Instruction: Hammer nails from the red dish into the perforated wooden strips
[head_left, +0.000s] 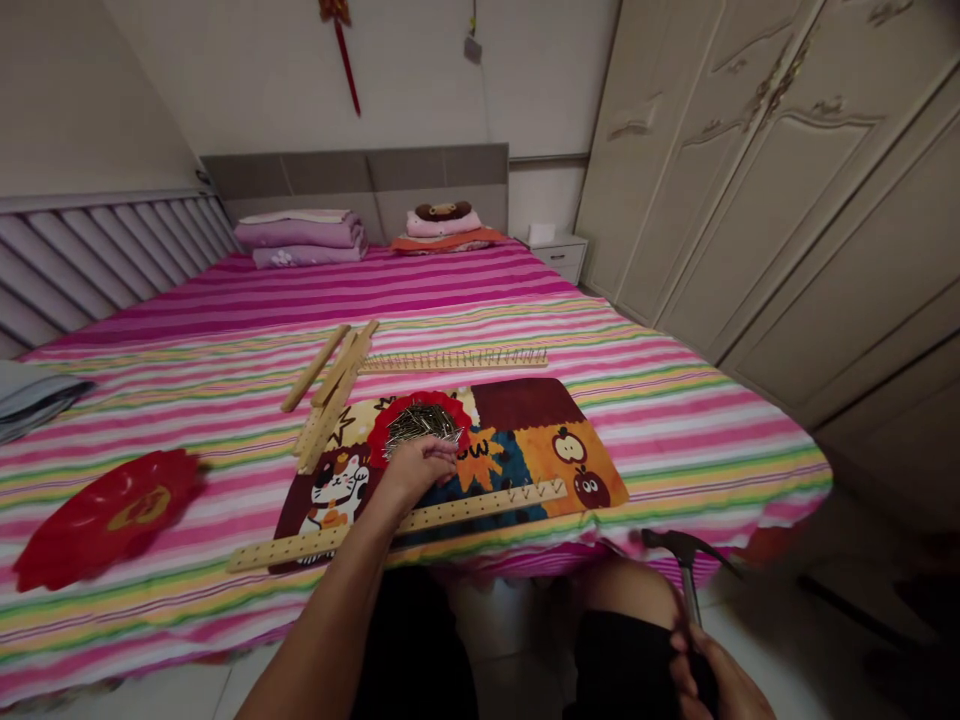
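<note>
Home bedroom [450,290] | striped bed [637,400], folded quilts [300,238], wardrobe [750,180]

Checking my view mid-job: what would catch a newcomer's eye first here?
Probably the scalloped red dish heaped with nails near the centre, the left hand at its near edge. Next, the hammer in the right hand, low on the right. A larger red tray stands out at far left on the striped bedspread.
</note>
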